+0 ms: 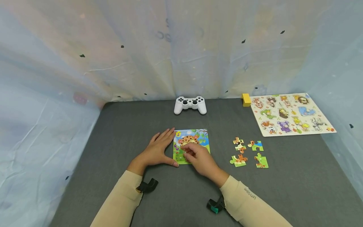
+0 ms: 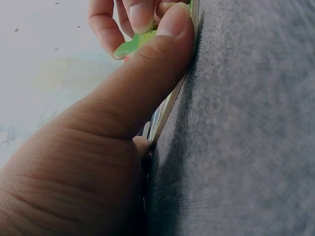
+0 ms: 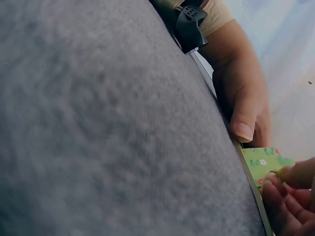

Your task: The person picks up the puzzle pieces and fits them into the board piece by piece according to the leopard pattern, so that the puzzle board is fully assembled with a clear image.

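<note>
A small square jigsaw puzzle (image 1: 202, 135) with a leopard picture lies in front of me. My left hand (image 1: 157, 149) rests flat along its left side, fingers straight, the thumb at the lower left corner. Over the puzzle's lower part is my right hand (image 1: 199, 157), with thumb and fingers curled together. In the left wrist view those fingertips pinch a green jigsaw piece (image 2: 130, 46), tilted up from the puzzle. Its flowered face (image 3: 263, 162) shows in the right wrist view close to the left thumb. The right hand covers the puzzle's lower right area in the head view.
Several loose jigsaw pieces (image 1: 239, 160) lie to the right on the grey table (image 1: 175, 198). A white game controller (image 1: 190, 105) sits at the back. Toward the back right are a yellow block (image 1: 246, 100) and a wooden animal puzzle board (image 1: 295, 108). A curtain (image 1: 170, 63) hangs behind.
</note>
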Demonstrator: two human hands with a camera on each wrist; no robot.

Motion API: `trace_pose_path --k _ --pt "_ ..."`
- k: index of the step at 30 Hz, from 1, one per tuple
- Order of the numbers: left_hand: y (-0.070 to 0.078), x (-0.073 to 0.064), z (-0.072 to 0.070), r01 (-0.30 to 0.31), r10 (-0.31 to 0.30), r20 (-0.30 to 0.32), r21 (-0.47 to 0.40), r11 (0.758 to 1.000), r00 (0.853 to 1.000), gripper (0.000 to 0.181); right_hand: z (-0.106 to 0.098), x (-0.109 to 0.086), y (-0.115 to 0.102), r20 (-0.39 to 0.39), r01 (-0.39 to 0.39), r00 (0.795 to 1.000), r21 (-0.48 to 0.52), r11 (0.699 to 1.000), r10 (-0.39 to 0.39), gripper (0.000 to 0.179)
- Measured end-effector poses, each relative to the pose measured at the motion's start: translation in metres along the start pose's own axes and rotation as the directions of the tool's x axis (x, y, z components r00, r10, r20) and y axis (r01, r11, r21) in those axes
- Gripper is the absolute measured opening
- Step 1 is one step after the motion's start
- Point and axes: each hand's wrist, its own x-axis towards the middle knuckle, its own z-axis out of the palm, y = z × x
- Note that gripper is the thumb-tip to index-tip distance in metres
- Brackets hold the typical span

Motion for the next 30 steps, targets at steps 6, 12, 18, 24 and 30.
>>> trace_pose_path --k 6,12,18,24,30 --pt "-0.0011 0.0 0.0002 0.006 -0.006 -0.006 -0.004 1.0 1.0 0.144 0.0028 -0.0001 -0.001 -0.022 0.043 0.999 -0.122 0.992 -0.046 0.017" --pt "-0.0022 0.001 0.0019 0.011 -0.011 0.002 0.007 1.0 1.0 0.144 0.0032 -0.0021 -0.0009 -0.027 0.06 0.997 -0.242 0.968 -0.068 0.019" --pt "-0.0006 0.0011 0.0009 0.013 -0.013 0.0 0.009 1.0 1.0 0.143 0.003 -0.0037 0.0006 0.008 0.117 0.992 -0.379 0.918 -0.123 0.026" --pt "-0.0012 0.0014 0.0015 0.01 -0.01 -0.005 -0.001 1.0 1.0 0.144 0.0029 -0.006 0.0003 0.044 0.183 0.982 -0.454 0.872 -0.182 0.031" --pt "-0.0036 0.0009 0.0042 -0.012 0.012 -0.023 -0.019 1.0 1.0 0.144 0.0027 -0.0088 -0.0002 0.09 0.243 0.968 -0.545 0.802 -0.232 0.034"
